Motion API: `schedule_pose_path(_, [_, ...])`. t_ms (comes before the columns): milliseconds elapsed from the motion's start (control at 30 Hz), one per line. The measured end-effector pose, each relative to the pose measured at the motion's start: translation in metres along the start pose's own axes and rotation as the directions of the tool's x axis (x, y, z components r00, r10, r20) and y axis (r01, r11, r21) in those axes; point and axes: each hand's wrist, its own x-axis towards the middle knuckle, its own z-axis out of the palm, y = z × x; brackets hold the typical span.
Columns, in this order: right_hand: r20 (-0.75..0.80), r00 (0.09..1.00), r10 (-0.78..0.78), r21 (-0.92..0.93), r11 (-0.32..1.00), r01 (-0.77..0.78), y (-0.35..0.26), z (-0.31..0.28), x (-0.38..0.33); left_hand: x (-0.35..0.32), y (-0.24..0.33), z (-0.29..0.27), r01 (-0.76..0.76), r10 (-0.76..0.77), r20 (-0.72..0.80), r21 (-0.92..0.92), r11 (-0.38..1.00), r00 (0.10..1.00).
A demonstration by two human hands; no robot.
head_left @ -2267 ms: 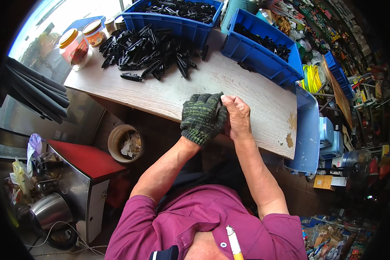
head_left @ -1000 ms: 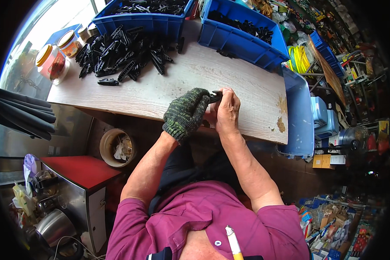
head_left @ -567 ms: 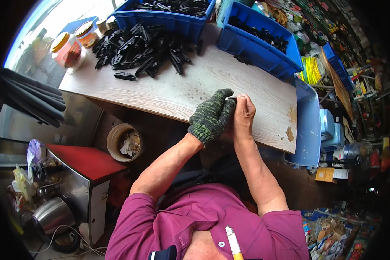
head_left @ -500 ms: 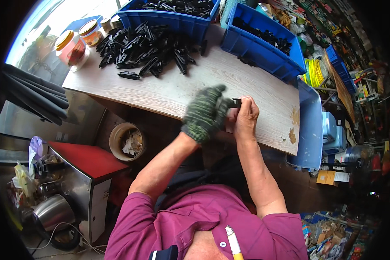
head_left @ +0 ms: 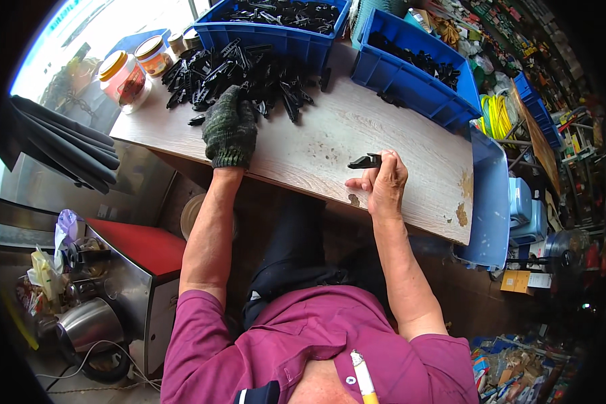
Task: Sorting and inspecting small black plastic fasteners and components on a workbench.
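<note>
Two hands work apart: the gloved left hand (head_left: 230, 128) presses, fingers curled, into a heap of black parts (head_left: 239, 74) on the bench (head_left: 330, 145); the right hand (head_left: 384, 185) pinches one black piece (head_left: 366, 161), which could slip free near the edge.

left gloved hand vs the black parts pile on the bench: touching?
Touching. Head view: the gloved left hand lies fingers-first on the pile of black parts, no gap visible between them.

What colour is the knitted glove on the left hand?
Dark green flecked with black, the knitted glove shows best in the head view.
</note>
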Motion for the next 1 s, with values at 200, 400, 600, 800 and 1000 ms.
schedule_pose_path(200, [-0.014, 1.0, 0.003, 0.013, 1.0, -0.002, -0.001, -0.001, -0.002, -0.016, 0.02, -0.019, 0.613, -0.366, 0.563, -0.789, 0.028, 0.741])
schedule_pose_path(400, [-0.01, 1.0, -0.02, 0.002, 1.0, 0.02, -0.001, -0.002, 0.001, -0.031, 0.05, -0.022, 0.65, -0.102, 0.818, -0.52, -0.555, 0.567])
schedule_pose_path(600, [-0.042, 0.995, 0.091, 0.108, 0.99, -0.086, -0.007, -0.01, 0.007, -0.037, 0.063, -0.018, 0.746, -0.1, 0.8, -0.59, -0.31, 0.591])
schedule_pose_path(800, [-0.214, 0.966, 0.146, 0.049, 0.989, -0.139, -0.019, -0.035, 0.03, -0.052, 0.068, 0.007, -0.105, 0.215, 0.167, -0.501, 0.859, 0.962])
schedule_pose_path(1000, [-0.668, 0.742, 0.054, 0.05, 0.998, -0.028, -0.052, -0.118, 0.083, -0.046, 0.092, -0.002, -0.231, 0.33, 0.381, -0.282, 0.931, 0.864])
